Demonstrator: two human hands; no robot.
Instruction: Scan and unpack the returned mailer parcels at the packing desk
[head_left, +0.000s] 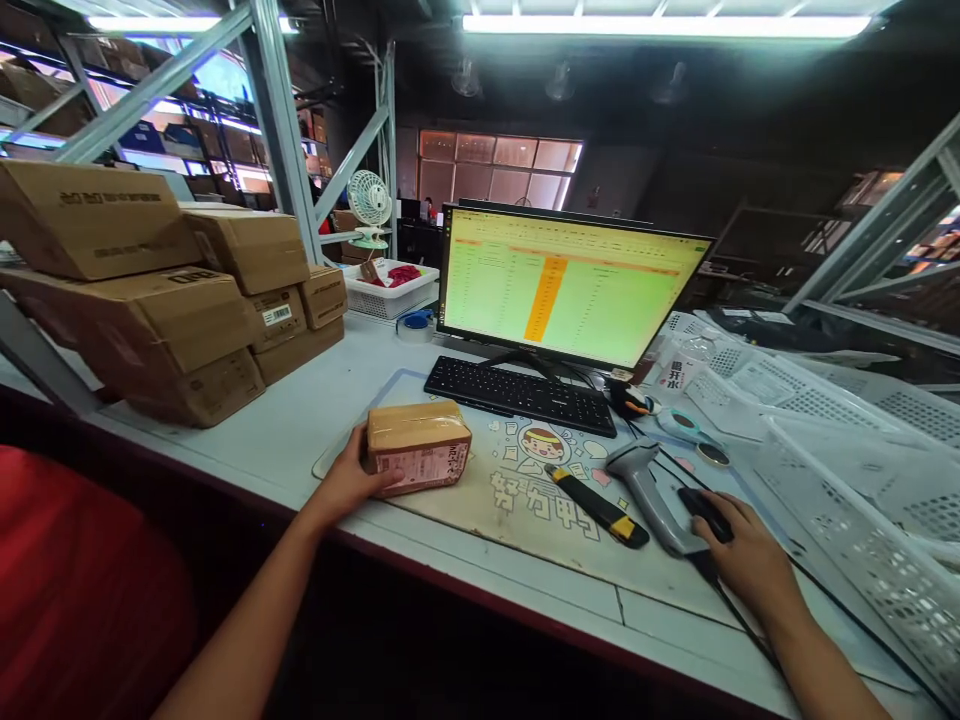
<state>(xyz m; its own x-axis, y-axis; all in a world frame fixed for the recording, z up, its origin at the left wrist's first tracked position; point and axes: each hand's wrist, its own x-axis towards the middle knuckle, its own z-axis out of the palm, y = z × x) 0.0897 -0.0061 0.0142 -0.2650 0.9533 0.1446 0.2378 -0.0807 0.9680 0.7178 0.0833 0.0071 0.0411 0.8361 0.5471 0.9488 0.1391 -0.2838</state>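
A small taped cardboard box [418, 432] with a printed label on its near side rests on the desk mat [480, 515]. My left hand [351, 478] grips its left end, the thumb lying over the label and the other fingers hidden behind. On the right, my right hand [742, 545] is curled over a black computer mouse [705, 513]. Just left of that hand lies a grey barcode scanner [651, 495] with its cable. A black and yellow utility knife [596, 505] is on the mat between the box and the scanner.
Behind the mat stand a black keyboard [521, 392] and a lit monitor [566, 285] showing a spreadsheet. Cardboard boxes [172, 315] are stacked at the left. White plastic baskets [855, 520] crowd the right side. A tape roll [415, 325] and a white basket [390, 297] sit beyond.
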